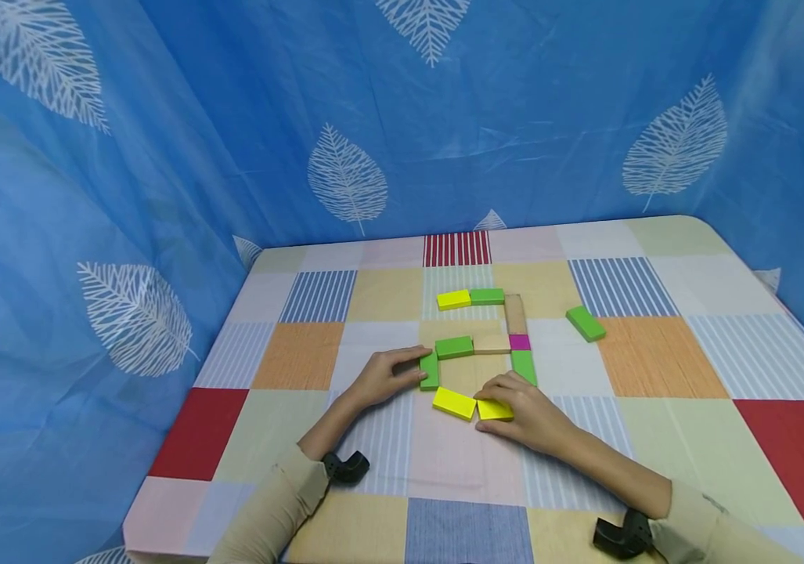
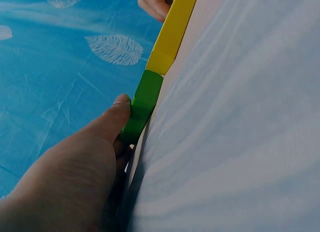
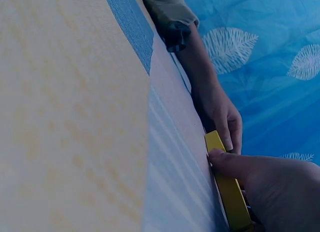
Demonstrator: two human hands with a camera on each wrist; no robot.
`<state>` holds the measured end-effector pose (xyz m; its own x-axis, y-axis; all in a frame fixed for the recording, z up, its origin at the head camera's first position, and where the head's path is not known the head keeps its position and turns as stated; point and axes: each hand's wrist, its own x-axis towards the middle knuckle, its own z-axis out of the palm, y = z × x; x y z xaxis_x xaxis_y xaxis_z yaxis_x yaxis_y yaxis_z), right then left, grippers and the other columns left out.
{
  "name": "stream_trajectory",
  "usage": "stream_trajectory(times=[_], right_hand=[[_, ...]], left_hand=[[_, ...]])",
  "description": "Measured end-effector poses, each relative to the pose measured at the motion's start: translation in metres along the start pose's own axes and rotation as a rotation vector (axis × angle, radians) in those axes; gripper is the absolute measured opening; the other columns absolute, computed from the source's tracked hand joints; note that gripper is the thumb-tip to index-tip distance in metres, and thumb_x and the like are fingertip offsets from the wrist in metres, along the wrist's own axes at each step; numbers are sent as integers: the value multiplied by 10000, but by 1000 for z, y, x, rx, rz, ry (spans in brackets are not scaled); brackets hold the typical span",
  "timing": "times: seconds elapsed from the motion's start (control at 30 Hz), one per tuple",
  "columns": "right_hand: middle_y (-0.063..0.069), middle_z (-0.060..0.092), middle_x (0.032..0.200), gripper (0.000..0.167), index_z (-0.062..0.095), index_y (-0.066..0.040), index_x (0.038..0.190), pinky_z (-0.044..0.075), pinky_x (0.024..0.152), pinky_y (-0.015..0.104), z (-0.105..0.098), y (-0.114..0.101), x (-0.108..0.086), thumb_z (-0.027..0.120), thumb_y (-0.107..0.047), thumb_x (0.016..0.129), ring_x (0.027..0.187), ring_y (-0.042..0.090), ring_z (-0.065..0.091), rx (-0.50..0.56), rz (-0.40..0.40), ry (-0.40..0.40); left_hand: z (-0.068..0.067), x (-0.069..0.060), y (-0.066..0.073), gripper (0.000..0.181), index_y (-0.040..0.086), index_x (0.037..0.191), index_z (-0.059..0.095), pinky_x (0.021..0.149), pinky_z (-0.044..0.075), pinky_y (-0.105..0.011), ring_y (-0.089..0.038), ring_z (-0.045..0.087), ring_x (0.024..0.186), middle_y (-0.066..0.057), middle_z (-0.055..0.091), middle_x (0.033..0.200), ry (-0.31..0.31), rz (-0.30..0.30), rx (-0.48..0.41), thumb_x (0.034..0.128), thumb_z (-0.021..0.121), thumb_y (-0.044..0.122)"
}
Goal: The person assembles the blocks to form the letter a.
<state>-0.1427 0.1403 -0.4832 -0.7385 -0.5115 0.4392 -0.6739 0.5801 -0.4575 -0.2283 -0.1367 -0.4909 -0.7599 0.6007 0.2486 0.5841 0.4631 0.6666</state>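
Note:
My left hand (image 1: 382, 377) holds an upright-running green block (image 1: 430, 371) by its left side, thumb and forefinger on it. In the left wrist view the thumb lies against that green block (image 2: 143, 104); the other fingers are partly hidden. With thumb and fingers, my right hand (image 1: 524, 413) pinches a yellow block (image 1: 495, 410), whose right part is covered. Left of it lies another yellow block (image 1: 454, 403), their near corners touching or almost so. The right wrist view shows my right thumb on a yellow block (image 3: 231, 199).
Above the hands, a green block (image 1: 454, 347), a wooden block (image 1: 492, 345), a magenta block (image 1: 519, 342) and a green block (image 1: 524, 366) adjoin. A wooden block (image 1: 516, 315), green block (image 1: 487, 296) and yellow block (image 1: 454, 299) continue the line. A loose green block (image 1: 585, 323) lies right.

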Motion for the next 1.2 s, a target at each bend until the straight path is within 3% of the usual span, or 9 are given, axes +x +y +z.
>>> stream_trajectory(times=[1.2], right_hand=[[-91,602,960,376,717,-102,994,509,742,261,-1,-6,-1,793,-334,709,898,68,516,58,5,-16]], left_hand=[[-1,-1,2,429,193,1276,575,1012,355,-260,-70,459,1205,18,541,1294,-12,-47,16,868,648,306]])
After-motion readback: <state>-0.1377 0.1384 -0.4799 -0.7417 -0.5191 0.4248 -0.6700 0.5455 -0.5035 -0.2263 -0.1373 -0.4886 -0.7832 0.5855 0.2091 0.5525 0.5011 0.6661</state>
